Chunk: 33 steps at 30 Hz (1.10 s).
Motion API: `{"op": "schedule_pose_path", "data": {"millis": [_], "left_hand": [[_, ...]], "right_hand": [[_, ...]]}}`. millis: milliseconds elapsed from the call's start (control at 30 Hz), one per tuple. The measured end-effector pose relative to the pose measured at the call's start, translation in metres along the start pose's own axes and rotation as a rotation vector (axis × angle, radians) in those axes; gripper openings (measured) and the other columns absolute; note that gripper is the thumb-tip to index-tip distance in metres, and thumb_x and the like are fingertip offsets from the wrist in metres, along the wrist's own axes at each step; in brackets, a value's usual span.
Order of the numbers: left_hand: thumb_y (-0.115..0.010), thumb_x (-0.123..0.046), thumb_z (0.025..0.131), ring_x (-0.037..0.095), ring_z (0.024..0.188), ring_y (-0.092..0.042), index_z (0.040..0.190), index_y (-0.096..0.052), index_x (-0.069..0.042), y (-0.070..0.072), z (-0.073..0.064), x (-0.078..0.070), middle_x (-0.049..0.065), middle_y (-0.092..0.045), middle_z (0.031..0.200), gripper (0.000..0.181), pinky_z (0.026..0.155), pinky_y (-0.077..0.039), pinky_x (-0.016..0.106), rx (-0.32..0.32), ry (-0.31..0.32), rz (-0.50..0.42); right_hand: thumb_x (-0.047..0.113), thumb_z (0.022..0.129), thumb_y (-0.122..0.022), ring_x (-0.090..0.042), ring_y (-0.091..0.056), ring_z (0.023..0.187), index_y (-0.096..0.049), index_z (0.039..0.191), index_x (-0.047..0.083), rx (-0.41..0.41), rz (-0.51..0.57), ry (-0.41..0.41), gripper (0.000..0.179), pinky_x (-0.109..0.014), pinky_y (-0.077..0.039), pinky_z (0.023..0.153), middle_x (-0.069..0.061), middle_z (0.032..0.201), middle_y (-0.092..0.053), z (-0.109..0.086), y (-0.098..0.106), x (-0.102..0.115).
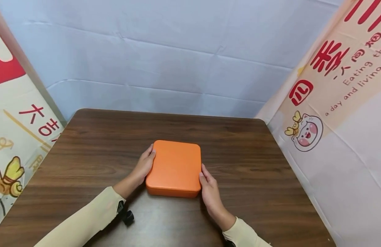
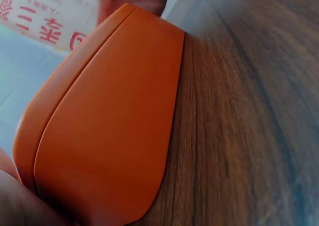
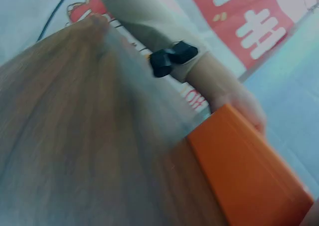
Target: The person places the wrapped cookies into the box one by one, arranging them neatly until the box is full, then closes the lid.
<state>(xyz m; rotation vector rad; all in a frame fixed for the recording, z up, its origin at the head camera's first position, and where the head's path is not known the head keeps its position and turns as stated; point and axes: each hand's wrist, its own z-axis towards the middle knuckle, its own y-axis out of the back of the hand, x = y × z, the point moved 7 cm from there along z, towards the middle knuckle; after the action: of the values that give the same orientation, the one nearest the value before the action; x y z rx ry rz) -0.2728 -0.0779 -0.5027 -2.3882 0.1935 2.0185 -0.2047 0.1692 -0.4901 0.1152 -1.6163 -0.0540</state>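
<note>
A closed orange box (image 1: 175, 166), square with rounded corners, is at the middle of the wooden table. My left hand (image 1: 145, 164) grips its left side, thumb near the lid's edge. On the opposite side my right hand (image 1: 211, 188) holds it, the thumb at the upper edge and the fingers along the side. A thin seam between lid and base runs along the orange box (image 2: 109, 111) in the left wrist view. Its lower edge appears to meet the wood. In the right wrist view, one side of the orange box (image 3: 249, 171) shows with the left hand (image 3: 239, 104) behind it. The box's contents are hidden.
The dark wood-grain table (image 1: 255, 192) has rounded far corners. A pale blue cloth (image 1: 166, 51) hangs behind it. Printed cloths with red characters and cartoons stand at the left (image 1: 17, 113) and right (image 1: 341, 113). A black wrist camera (image 1: 127, 216) sits beneath the left sleeve.
</note>
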Motion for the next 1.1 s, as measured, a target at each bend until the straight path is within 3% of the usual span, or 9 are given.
{"op": "schedule_pose_path", "data": {"millis": [267, 433, 633, 833, 933, 1100], "left_hand": [[-0.026, -0.028, 0.114, 0.026, 0.156, -0.003, 0.163, -0.009, -0.003, -0.005, 0.0, -0.001, 0.011, -0.008, 0.17, 0.058, 0.126, -0.005, 0.046, -0.029, -0.037, 0.054], [-0.025, -0.027, 0.114, 0.028, 0.156, -0.004, 0.163, -0.009, -0.002, -0.006, -0.004, 0.0, 0.012, -0.009, 0.169, 0.057, 0.126, -0.006, 0.047, -0.057, -0.038, 0.078], [-0.027, -0.027, 0.114, 0.028, 0.155, -0.006, 0.163, -0.011, -0.003, -0.007, -0.006, 0.004, 0.012, -0.011, 0.169, 0.057, 0.126, -0.007, 0.046, -0.063, -0.026, 0.064], [-0.03, -0.032, 0.113, 0.025, 0.156, -0.004, 0.164, -0.01, -0.008, -0.002, -0.007, 0.009, 0.008, -0.009, 0.17, 0.06, 0.126, -0.007, 0.047, -0.054, 0.021, 0.002], [-0.029, -0.033, 0.113, 0.024, 0.156, -0.002, 0.164, -0.006, -0.01, -0.001, -0.017, 0.01, 0.006, -0.006, 0.17, 0.06, 0.126, -0.006, 0.048, -0.059, 0.006, 0.026], [-0.029, -0.029, 0.114, 0.027, 0.155, -0.004, 0.164, -0.004, -0.012, -0.005, -0.041, 0.006, 0.007, -0.005, 0.17, 0.059, 0.125, -0.006, 0.051, -0.071, -0.085, 0.129]], "right_hand": [[0.021, 0.112, -0.039, -0.03, -0.018, 0.153, -0.025, 0.159, 0.0, 0.035, -0.206, 0.093, 0.053, -0.052, -0.014, 0.124, -0.016, 0.164, -0.027, -0.002, -0.002, -0.006], [0.024, 0.113, -0.036, -0.031, -0.018, 0.153, -0.022, 0.16, -0.001, 0.062, -0.271, 0.129, 0.055, -0.053, -0.014, 0.124, -0.016, 0.165, -0.024, -0.003, -0.002, -0.006], [0.024, 0.113, -0.036, -0.031, -0.018, 0.153, -0.022, 0.159, -0.002, 0.076, -0.27, 0.125, 0.055, -0.053, -0.014, 0.123, -0.018, 0.165, -0.024, -0.004, 0.0, -0.008], [0.015, 0.111, -0.04, -0.027, -0.017, 0.154, -0.022, 0.16, 0.0, 0.093, -0.185, 0.105, 0.054, -0.049, -0.013, 0.124, -0.014, 0.166, -0.023, 0.005, 0.003, -0.008], [0.013, 0.111, -0.04, -0.024, -0.016, 0.154, -0.021, 0.16, 0.002, 0.095, -0.172, 0.109, 0.054, -0.046, -0.013, 0.125, -0.013, 0.167, -0.02, 0.012, 0.003, -0.005], [0.019, 0.113, -0.036, -0.022, -0.014, 0.154, -0.019, 0.161, 0.005, 0.088, -0.189, 0.144, 0.053, -0.045, -0.012, 0.125, -0.011, 0.167, -0.017, 0.026, 0.004, 0.001]]}}
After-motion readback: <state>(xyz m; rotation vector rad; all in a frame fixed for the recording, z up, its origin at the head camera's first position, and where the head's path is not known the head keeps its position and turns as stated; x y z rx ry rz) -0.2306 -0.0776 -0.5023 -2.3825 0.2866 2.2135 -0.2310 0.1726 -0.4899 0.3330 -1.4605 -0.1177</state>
